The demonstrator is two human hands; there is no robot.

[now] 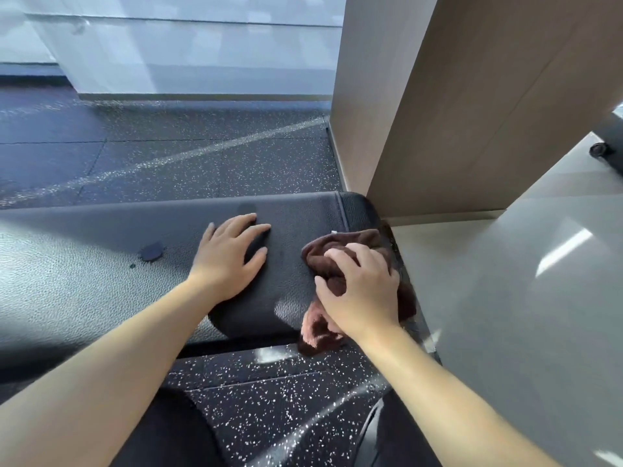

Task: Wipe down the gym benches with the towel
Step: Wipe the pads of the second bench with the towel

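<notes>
Left hand [232, 254]: fingers spread flat, palm pressing the black padded bench [84, 264].
Right hand [360, 291]: fingers curled, gripping the bunched brown towel [340, 244].
Towel: on the bench's right end, its near part hanging over the near edge.
Floor [202, 153]: dark speckled rubber.

Left hand [232, 254] flat, palm down, fingers spread. Right hand [360, 288] curled, gripping bunched towel [350, 238]. Both forearms bare, extended forward.
</notes>
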